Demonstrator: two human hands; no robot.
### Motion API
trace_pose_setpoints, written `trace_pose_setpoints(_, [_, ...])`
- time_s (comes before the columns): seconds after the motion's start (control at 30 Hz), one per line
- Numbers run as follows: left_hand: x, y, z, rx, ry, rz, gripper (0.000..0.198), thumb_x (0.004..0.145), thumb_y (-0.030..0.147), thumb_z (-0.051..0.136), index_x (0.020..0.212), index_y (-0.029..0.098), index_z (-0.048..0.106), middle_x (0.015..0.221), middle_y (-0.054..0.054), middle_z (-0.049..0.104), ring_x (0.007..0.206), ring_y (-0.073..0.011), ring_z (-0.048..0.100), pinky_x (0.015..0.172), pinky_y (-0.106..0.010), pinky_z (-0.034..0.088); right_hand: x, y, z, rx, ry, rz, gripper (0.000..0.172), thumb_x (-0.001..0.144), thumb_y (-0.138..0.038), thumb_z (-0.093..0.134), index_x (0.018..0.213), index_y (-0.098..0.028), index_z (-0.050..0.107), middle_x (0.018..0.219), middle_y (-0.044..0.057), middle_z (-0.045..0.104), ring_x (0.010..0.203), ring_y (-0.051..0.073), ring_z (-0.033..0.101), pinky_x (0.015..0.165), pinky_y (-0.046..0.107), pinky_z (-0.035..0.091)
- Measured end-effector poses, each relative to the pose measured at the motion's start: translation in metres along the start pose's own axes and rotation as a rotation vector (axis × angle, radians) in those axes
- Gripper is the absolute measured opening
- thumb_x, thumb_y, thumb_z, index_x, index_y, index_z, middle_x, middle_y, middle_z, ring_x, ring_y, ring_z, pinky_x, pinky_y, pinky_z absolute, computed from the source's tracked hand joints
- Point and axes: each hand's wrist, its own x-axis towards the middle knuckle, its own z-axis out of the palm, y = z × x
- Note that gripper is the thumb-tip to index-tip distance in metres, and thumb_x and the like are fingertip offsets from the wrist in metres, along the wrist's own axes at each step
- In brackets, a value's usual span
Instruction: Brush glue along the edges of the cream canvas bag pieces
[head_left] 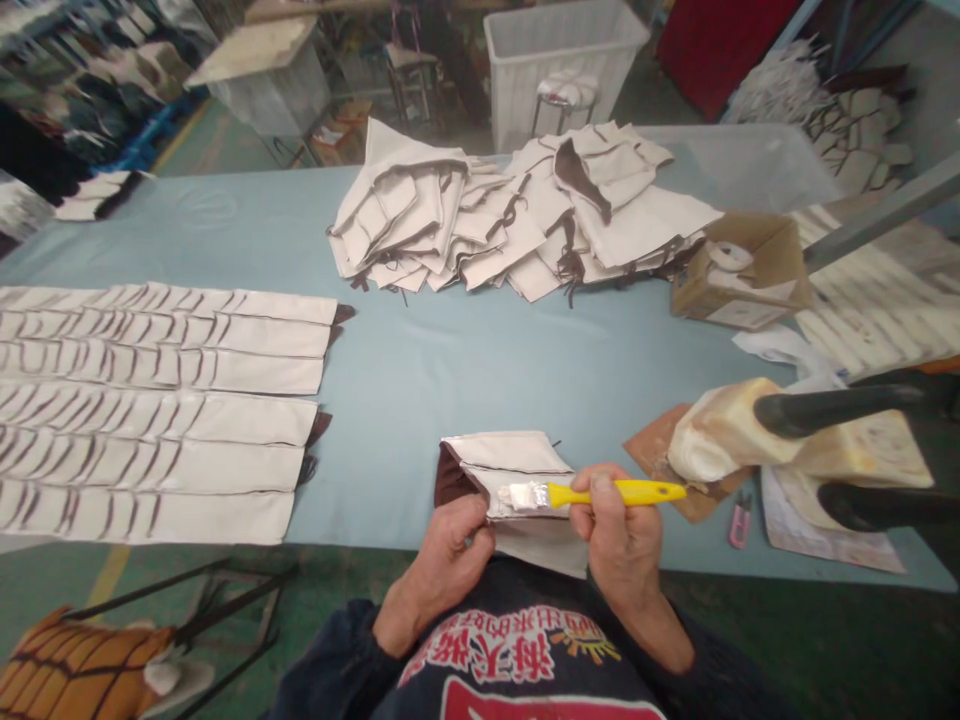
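Observation:
My right hand (621, 530) grips a yellow-handled paintbrush (651, 492) near the middle of its handle. The pale bristles rest over a folded off-white fabric piece (517, 450) with a dark brown inside, at the table's front edge. Closed at the left end of that piece, my left hand (450, 555) pinches its edge. To the right lie a white glue-crusted container (712, 430) on a brown sheet (652, 450) and small pink-handled snips (740, 522).
Overlapping rows of off-white pieces (150, 430) cover the table's left side. A loose heap of similar pieces (517, 220) lies at the back, beside a cardboard box (739, 270) with tape rolls. A metal bar (885, 220) slants across the right. An orange-cushioned chair (82, 660) stands lower left.

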Motion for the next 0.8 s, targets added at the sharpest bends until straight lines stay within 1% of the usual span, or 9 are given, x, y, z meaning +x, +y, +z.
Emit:
trace_pose_setpoints(0.1, [0.003,0.002,0.003,0.034,-0.005,0.073,0.028,0.087,0.004,0.046,0.09,0.018,0.07,0.082,-0.004,0.07,0.076,-0.017,0.062,0.072,-0.027,0.045,0.0,-0.002,-0.001,0.025,-0.064,0.02,0.044,0.1,-0.057,0.054,0.075,-0.021,0.06,0.043,-0.008,0.041,0.033,0.008,0.036,0.034,0.019,0.028])
trace_pose_setpoints(0.17, [0.005,0.003,0.005,0.061,0.012,0.113,0.027,0.088,0.003,0.044,0.086,0.018,0.067,0.079,-0.004,0.068,0.075,-0.0165,0.06,0.07,-0.027,0.044,0.001,-0.004,-0.005,0.039,-0.09,0.038,0.044,0.1,-0.056,0.054,0.075,-0.021,0.06,0.043,-0.009,0.039,0.033,0.008,0.035,0.033,0.018,0.027])
trace_pose_setpoints(0.23, [0.007,0.005,0.007,0.101,0.023,0.136,0.026,0.089,0.004,0.044,0.08,0.019,0.063,0.074,-0.003,0.064,0.071,-0.0161,0.057,0.066,-0.027,0.041,0.003,-0.006,-0.01,0.033,-0.073,0.037,0.044,0.101,-0.055,0.055,0.074,-0.021,0.06,0.044,-0.009,0.038,0.033,0.008,0.035,0.033,0.018,0.027])
trace_pose_setpoints(0.33, [0.01,0.009,0.011,0.154,0.016,0.142,0.026,0.09,0.004,0.044,0.078,0.019,0.061,0.073,-0.003,0.062,0.071,-0.0167,0.056,0.066,-0.028,0.041,0.006,-0.005,-0.016,0.032,-0.044,-0.017,0.043,0.102,-0.053,0.054,0.075,-0.021,0.06,0.044,-0.009,0.04,0.034,0.008,0.037,0.034,0.018,0.029])
trace_pose_setpoints(0.4, [0.012,0.011,0.014,0.173,0.019,0.144,0.026,0.09,0.004,0.044,0.079,0.019,0.061,0.073,-0.003,0.062,0.071,-0.0168,0.056,0.066,-0.028,0.04,0.005,-0.003,-0.019,0.03,-0.092,-0.043,0.04,0.104,-0.05,0.052,0.077,-0.02,0.061,0.044,-0.008,0.042,0.034,0.008,0.039,0.035,0.018,0.031])
trace_pose_setpoints(0.5, [0.015,0.014,0.017,0.187,0.04,0.15,0.025,0.09,0.004,0.044,0.076,0.02,0.058,0.072,-0.002,0.061,0.068,-0.0159,0.053,0.064,-0.028,0.038,0.004,0.0,-0.025,0.024,-0.183,-0.035,0.038,0.105,-0.045,0.05,0.08,-0.02,0.062,0.047,-0.008,0.044,0.036,0.009,0.041,0.035,0.018,0.03])
trace_pose_setpoints(0.53, [0.016,0.015,0.018,0.197,0.044,0.151,0.025,0.09,0.004,0.044,0.075,0.02,0.057,0.071,-0.002,0.06,0.068,-0.0158,0.052,0.063,-0.028,0.038,0.004,0.0,-0.027,0.024,-0.185,-0.03,0.037,0.105,-0.045,0.05,0.08,-0.02,0.062,0.048,-0.007,0.044,0.036,0.009,0.041,0.035,0.018,0.03])
trace_pose_setpoints(0.67, [0.02,0.019,0.022,0.249,0.038,0.157,0.025,0.089,0.005,0.043,0.073,0.02,0.056,0.07,-0.003,0.059,0.068,-0.0172,0.053,0.064,-0.029,0.037,0.012,0.0,-0.035,0.012,-0.117,-0.045,0.036,0.104,-0.045,0.051,0.079,-0.021,0.061,0.046,-0.008,0.042,0.035,0.01,0.041,0.035,0.019,0.03])
trace_pose_setpoints(0.8, [0.024,0.023,0.025,0.209,0.033,0.126,0.025,0.091,0.008,0.043,0.075,0.02,0.059,0.072,-0.004,0.062,0.07,-0.0172,0.055,0.065,-0.029,0.039,0.012,-0.003,-0.037,0.021,-0.182,-0.001,0.037,0.103,-0.047,0.052,0.078,-0.021,0.061,0.05,-0.006,0.045,0.037,0.01,0.042,0.035,0.02,0.03])
